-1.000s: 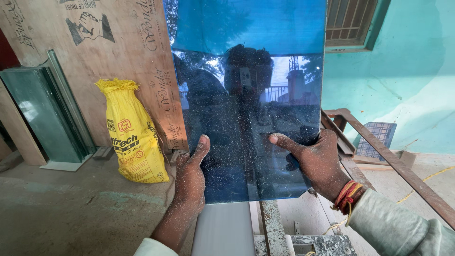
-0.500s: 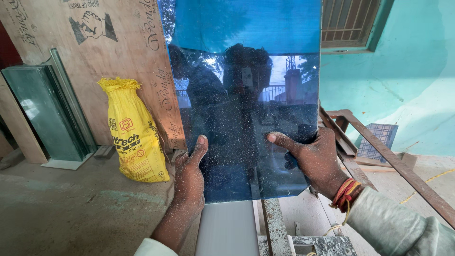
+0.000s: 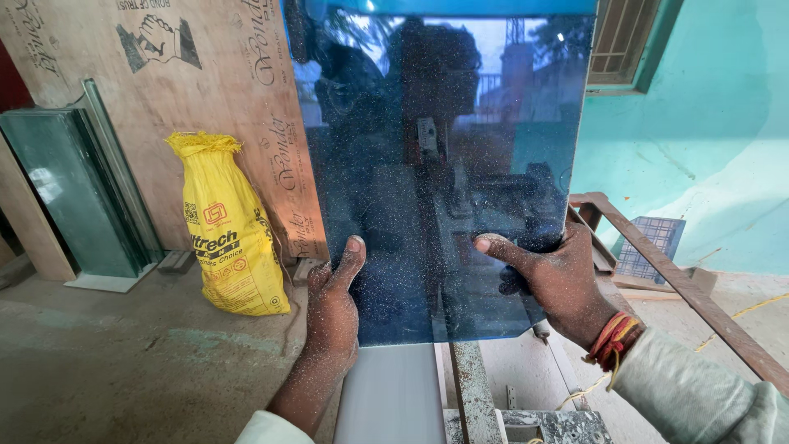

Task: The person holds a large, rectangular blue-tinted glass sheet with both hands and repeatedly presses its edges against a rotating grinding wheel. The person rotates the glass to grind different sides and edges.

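Head view, blue glass pane [image 3: 444,173] upright, long axis vertical, left hand [image 3: 333,308] and right hand [image 3: 559,279] clamped on its side edges.

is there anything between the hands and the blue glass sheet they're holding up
Nothing visible. The left hand grips the blue glass sheet at its left edge and the right hand at its right edge, thumbs pressed straight on the dusty face.
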